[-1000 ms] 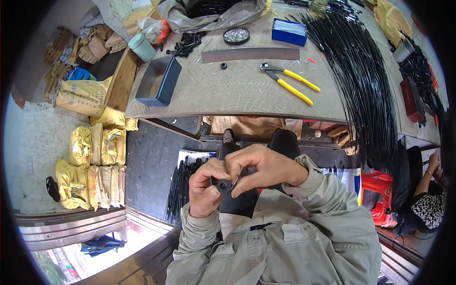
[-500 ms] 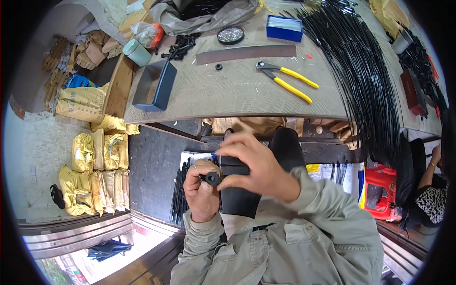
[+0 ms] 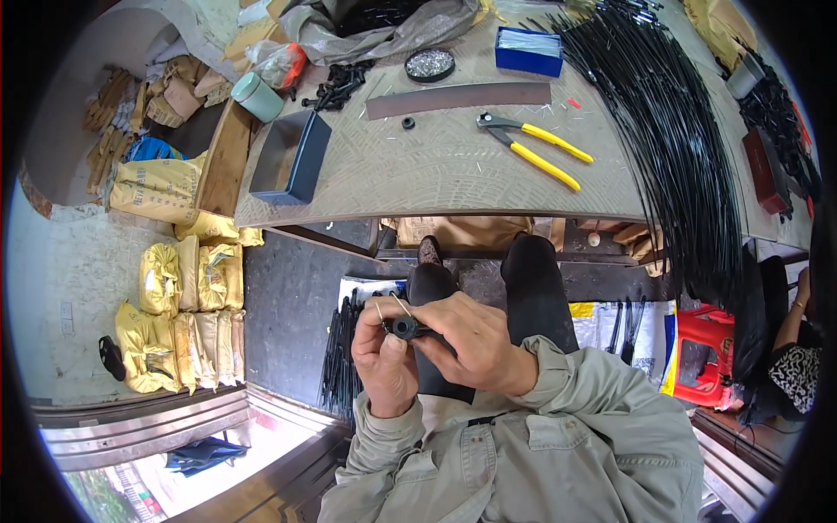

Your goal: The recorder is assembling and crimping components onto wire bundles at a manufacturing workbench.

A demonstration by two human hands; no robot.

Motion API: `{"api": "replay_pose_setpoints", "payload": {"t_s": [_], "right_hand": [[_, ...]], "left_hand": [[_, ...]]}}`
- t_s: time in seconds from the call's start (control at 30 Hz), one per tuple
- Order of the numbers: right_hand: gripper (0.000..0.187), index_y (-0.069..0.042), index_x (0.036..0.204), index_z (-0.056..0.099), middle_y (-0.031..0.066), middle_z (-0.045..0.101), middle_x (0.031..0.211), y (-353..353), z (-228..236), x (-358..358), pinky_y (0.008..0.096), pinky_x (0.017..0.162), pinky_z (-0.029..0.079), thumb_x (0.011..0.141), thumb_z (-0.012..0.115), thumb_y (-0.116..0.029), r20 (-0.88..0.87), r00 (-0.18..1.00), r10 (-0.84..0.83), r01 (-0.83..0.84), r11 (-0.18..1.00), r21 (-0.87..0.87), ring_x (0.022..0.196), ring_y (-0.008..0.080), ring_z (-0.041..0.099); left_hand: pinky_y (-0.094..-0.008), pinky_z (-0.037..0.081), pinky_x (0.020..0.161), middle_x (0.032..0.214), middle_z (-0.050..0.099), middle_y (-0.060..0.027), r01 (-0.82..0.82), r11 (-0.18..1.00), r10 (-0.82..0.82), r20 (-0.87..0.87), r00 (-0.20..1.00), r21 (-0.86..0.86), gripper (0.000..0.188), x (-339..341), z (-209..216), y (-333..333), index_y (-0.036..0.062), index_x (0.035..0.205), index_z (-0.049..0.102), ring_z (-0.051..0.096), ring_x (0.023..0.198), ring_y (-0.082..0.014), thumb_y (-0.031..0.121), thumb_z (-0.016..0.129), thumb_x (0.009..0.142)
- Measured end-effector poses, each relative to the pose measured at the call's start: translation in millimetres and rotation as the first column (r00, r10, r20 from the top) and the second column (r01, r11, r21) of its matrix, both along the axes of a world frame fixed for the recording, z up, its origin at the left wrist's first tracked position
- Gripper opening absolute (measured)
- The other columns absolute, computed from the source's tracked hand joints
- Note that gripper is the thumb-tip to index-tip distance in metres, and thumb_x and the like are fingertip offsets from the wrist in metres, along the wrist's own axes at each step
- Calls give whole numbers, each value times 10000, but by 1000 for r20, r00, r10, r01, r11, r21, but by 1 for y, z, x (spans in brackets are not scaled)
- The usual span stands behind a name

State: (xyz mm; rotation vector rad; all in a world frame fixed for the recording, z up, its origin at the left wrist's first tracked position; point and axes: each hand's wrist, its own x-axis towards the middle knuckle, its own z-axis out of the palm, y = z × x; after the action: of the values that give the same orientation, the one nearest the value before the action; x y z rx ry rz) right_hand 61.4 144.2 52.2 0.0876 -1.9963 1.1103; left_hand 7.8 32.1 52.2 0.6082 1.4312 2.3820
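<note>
Above my lap, my left hand (image 3: 384, 362) is closed round a small black round fitting (image 3: 404, 328), its open hole facing me. My right hand (image 3: 475, 338) is closed too, its fingertips pressed together against the fitting's right side. A thin pale metal pin (image 3: 399, 304) slants just over the fitting, beside the right index fingertip; its lower end is hidden by the fingers. Further off on the table lie yellow-handled nippers (image 3: 534, 150), a small black ring (image 3: 408, 123) and a blue box of thin metal pins (image 3: 528, 63).
A grey table (image 3: 349, 187) spans ahead, bearing an open dark box (image 3: 305, 170), a flat brown strip (image 3: 458, 100), a round dish of small bits (image 3: 430, 75) and a bundle of long black rods (image 3: 671, 131). Yellow sacks (image 3: 161, 279) stand left; a red stool (image 3: 708, 356) right.
My right hand has come down and in against the fitting; its fingers, spread before, are now drawn together. The metal pin has gone from upright to slanting. The view has shifted slightly.
</note>
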Motion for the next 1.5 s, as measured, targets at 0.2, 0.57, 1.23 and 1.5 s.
{"api": "replay_pose_setpoints", "payload": {"t_s": [0.2,0.57,1.23,1.5], "right_hand": [[366,4,992,565,124,593,873,7,0,-14,304,555,478,645,680,-17,124,986,110,-100,991,-84,710,256,600],[383,-13,1023,576,134,576,981,-4,-14,-15,288,598,494,652,672,6,-167,964,209,-194,976,101,708,248,594],[198,-19,897,589,92,581,778,13,-40,-10,322,568,452,708,624,25,6,787,617,-608,777,-162,671,266,572],[167,2,899,587,112,570,782,42,-29,-7,324,624,453,735,618,-6,125,580,805,-737,584,-341,734,294,572]], "left_hand": [[-268,422,820,1027,567,-105,-232,959,244,56,968,-165,263,10,-7,1,-32,1079,523,539,918,-162,75,555,840],[-317,448,865,1120,572,-212,-416,802,199,-465,863,-428,381,20,2,-22,-83,1230,400,579,1010,-259,60,419,877],[-545,232,1023,799,660,-125,105,973,-182,-407,895,-204,333,-9,15,-28,-22,889,599,633,864,-269,295,640,795],[-562,238,1008,682,637,-110,203,948,-296,-439,848,-247,363,-15,19,-14,18,853,584,635,742,-262,371,640,794]]}}
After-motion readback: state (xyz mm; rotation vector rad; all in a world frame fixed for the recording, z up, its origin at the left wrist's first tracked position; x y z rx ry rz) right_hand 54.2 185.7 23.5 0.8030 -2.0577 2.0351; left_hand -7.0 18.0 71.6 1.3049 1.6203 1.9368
